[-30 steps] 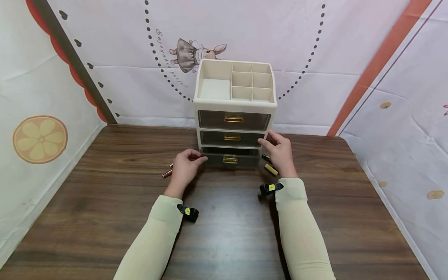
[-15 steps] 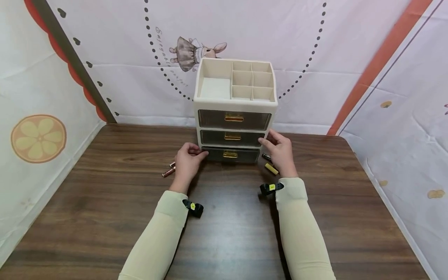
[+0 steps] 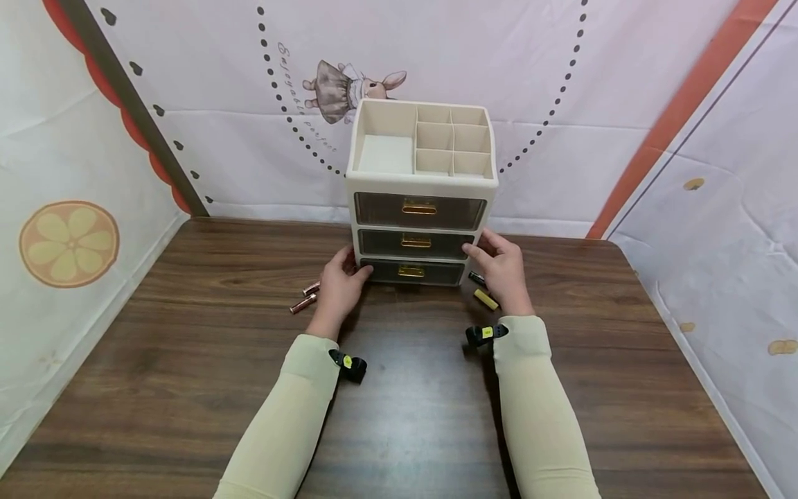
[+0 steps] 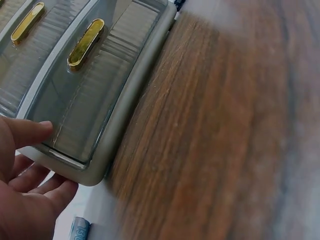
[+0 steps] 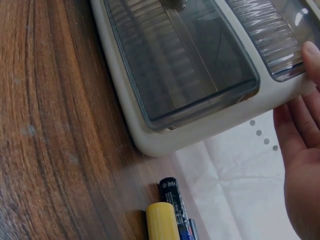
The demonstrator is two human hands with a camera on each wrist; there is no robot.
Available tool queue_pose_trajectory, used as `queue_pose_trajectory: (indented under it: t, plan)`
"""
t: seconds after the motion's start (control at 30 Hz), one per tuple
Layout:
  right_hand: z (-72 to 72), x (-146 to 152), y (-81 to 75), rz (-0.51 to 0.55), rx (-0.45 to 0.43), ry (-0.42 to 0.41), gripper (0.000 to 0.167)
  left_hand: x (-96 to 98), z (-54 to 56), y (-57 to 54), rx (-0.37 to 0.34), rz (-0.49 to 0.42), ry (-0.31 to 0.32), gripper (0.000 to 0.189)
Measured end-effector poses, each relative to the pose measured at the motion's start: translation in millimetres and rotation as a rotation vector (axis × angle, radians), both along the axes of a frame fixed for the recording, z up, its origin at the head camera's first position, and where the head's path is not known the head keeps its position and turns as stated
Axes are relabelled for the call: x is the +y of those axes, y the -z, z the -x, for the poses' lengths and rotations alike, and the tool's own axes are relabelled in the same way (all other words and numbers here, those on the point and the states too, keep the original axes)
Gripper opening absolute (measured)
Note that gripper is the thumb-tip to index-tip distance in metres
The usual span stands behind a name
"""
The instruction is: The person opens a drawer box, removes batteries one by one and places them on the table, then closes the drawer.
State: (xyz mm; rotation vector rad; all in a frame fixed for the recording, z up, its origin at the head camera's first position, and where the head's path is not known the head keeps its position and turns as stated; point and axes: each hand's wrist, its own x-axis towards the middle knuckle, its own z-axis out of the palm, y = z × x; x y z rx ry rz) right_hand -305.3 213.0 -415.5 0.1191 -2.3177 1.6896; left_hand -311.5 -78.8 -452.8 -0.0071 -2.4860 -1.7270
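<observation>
A cream desktop drawer organizer (image 3: 424, 184) with three smoky clear drawers and gold handles stands at the back of the table. My left hand (image 3: 337, 287) grips its lower left corner, the thumb on the front of the bottom drawer (image 3: 385, 272) and the fingers along the side wall. On the opposite side, my right hand (image 3: 503, 274) holds the edge level with the middle drawer (image 3: 383, 242), thumb in front, fingers behind. All drawers sit flush or nearly so. In the right wrist view, the right thumb (image 5: 312, 60) lies at the middle drawer's end.
Two reddish batteries (image 3: 303, 303) lie left of the organizer, beside the left hand. To its right are a yellow cylinder (image 3: 485, 299) and a black battery (image 5: 171, 192). A printed cloth wall (image 3: 249, 138) rises behind the wooden table (image 3: 399, 416).
The bottom drawer, earlier sticking out, has slid back into the organizer. My left hand has moved forward with it and its fingers now wrap the side. The right hand stays in place.
</observation>
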Motion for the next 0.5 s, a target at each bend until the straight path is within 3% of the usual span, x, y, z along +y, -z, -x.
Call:
queue_pose_trajectory:
  t: [0.2,0.5]
  plan:
    - [-1.7,-1.6,0.4,0.024,-0.014,0.009,0.045,1.1,-1.4,-0.2,0.003,0.034,-0.052,0.043]
    - [-5.3,-1.3,-6.9,-0.012,-0.036,0.039,0.043,3.5,0.9,0.9,0.001,0.047,-0.049,0.044]
